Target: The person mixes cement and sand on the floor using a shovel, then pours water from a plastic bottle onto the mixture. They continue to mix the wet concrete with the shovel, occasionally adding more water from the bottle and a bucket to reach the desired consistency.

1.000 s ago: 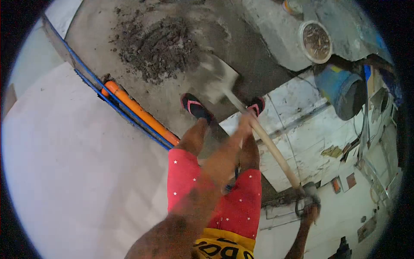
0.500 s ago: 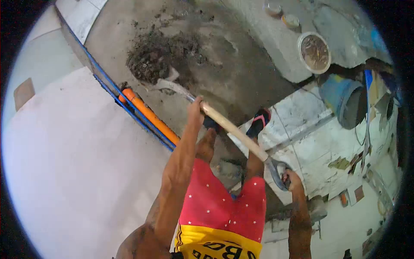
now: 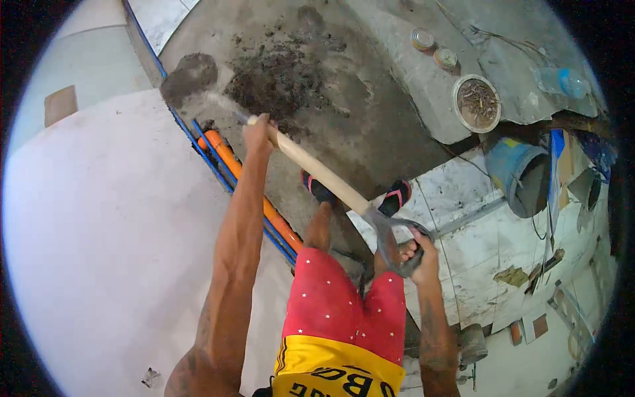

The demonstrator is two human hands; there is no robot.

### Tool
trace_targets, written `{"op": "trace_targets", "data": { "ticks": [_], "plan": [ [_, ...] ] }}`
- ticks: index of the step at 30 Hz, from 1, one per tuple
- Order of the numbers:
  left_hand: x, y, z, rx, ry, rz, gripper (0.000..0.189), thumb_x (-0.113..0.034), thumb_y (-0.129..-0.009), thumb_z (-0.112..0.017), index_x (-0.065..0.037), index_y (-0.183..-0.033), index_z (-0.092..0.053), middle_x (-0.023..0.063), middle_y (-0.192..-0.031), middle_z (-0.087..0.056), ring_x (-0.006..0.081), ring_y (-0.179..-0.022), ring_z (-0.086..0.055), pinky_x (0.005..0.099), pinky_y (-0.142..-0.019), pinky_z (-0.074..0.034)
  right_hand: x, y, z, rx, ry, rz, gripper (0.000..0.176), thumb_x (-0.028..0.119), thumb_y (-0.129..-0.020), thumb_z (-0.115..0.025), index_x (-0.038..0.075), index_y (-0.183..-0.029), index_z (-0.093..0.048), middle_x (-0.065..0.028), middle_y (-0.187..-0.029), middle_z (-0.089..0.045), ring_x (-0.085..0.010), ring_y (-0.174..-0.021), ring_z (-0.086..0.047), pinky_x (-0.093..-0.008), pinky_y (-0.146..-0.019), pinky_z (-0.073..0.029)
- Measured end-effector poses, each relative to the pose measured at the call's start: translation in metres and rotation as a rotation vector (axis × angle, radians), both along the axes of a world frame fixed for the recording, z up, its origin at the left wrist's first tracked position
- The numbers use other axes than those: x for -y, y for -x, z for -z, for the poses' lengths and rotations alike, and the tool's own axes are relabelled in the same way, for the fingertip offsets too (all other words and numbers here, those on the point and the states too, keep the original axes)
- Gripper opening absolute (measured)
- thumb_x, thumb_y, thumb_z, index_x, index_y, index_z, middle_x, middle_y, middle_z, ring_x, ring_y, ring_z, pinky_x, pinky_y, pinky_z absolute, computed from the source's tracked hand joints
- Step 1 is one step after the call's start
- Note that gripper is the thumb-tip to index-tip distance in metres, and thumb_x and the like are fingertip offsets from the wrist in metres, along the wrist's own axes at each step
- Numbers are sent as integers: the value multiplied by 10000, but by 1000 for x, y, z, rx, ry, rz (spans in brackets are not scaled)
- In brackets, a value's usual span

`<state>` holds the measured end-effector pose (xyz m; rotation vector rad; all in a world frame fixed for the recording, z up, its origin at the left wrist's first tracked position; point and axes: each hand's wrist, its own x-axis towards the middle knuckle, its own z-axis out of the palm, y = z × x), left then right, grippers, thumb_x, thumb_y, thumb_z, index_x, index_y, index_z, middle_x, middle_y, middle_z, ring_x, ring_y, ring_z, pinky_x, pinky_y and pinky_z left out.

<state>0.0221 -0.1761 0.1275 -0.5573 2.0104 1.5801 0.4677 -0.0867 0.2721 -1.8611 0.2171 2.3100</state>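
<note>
A shovel [image 3: 324,176] with a pale wooden shaft and a grey D-shaped handle runs diagonally across the middle. My left hand [image 3: 258,134] is wrapped round the lower shaft, close to the blade end. At the other end my right hand [image 3: 418,257] grips the D-handle. The blade is blurred, with a dark load of wet mix [image 3: 190,78] on it, near the blue pipe at the upper left. Right of the blade, a dark heap of mix [image 3: 278,79] is spread over the grey floor.
An orange pipe [image 3: 228,157] and blue pipes [image 3: 213,171] run along the pale surface's edge. At the upper right are a round tub [image 3: 476,104] of debris, two tins [image 3: 445,58] and a plastic bottle [image 3: 562,83]. A blue bucket [image 3: 512,173] lies tilted at right.
The shovel has swung left and away from the heap, its blade now loaded. Both my hands have moved left and up with it, still holding on.
</note>
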Motion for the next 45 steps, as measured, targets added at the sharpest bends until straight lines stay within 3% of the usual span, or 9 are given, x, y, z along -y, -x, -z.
{"op": "trace_targets", "data": {
  "ticks": [12, 21, 28, 32, 33, 34, 38, 42, 45],
  "plan": [
    [6, -227, 150, -145, 645, 675, 344, -85, -775, -588, 81, -1007, -396, 179, -838, -594, 282, -624, -623, 401, -532, -502, 72, -67, 22, 357, -163, 50, 95, 108, -827, -595, 52, -859, -525, -8, -589, -386, -153, -489, -402, -351, -458, -412],
    [-20, -403, 5, 407, 53, 181, 364, -117, -798, -646, 6, -944, -336, 111, -680, -513, 221, -495, -557, 354, -437, -481, 73, -231, -84, 821, -299, 67, 191, 193, -842, -604, 90, -723, -498, 19, -560, -375, -112, -449, -353, -300, -418, -341],
    [-42, -571, -2, 673, 270, 674, 625, -216, -737, -696, 83, -1084, -271, 230, -798, -585, 324, -606, -655, 391, -533, -540, 98, -377, -142, 1225, -550, -92, 224, 257, -886, -582, 41, -859, -530, -6, -520, -394, -105, -392, -352, -275, -359, -298],
    [-58, -543, 66, 464, 236, 692, 620, -244, -731, -689, 88, -1111, -328, 265, -900, -597, 334, -926, -611, 440, -819, -475, 53, -398, -80, 1143, -455, -671, 296, 208, -898, -531, 25, -1131, -538, -71, -747, -563, -144, -514, -451, -276, -472, -400],
    [-58, -515, 99, 471, 216, 653, 616, -264, -753, -677, 82, -1143, -351, 281, -1055, -551, 331, -1032, -546, 445, -872, -427, 51, -397, -24, 1124, -441, -43, 276, 200, -909, -508, 43, -1130, -558, -40, -723, -545, -128, -492, -425, -269, -457, -390],
    [-32, -487, 178, 427, -98, 498, 458, -211, -789, -691, 26, -1070, -419, 165, -936, -568, 236, -825, -566, 347, -640, -473, 48, -407, 36, 999, -580, -389, 223, 191, -923, -494, 49, -1080, -564, -21, -620, -482, -119, -435, -389, -272, -425, -372],
    [-88, -211, 109, 552, -212, 156, 220, -162, -846, -573, 39, -883, -489, 102, -695, -531, 224, -539, -549, 387, -474, -472, -8, -58, 36, 661, -840, -298, 90, 85, -872, -570, 13, -915, -536, -10, -524, -424, -114, -397, -397, -275, -401, -373],
    [-74, -141, 31, 651, -626, -139, 144, -163, -839, -542, -37, -801, -483, 19, -621, -460, 153, -484, -462, 328, -445, -436, 32, -5, -25, 721, -1661, -751, 212, 112, -795, -657, 13, -945, -545, -77, -611, -539, -211, -506, -526, -352, -503, -453],
    [-34, -134, -26, 871, -1148, -260, 93, -174, -836, -520, -99, -795, -483, -29, -572, -380, 90, -486, -394, 260, -468, -400, 35, -11, -123, 129, -1763, -1519, 263, 217, -761, -669, 48, -945, -584, -102, -766, -596, -268, -680, -590, -355, -598, -477]
  ]
}}
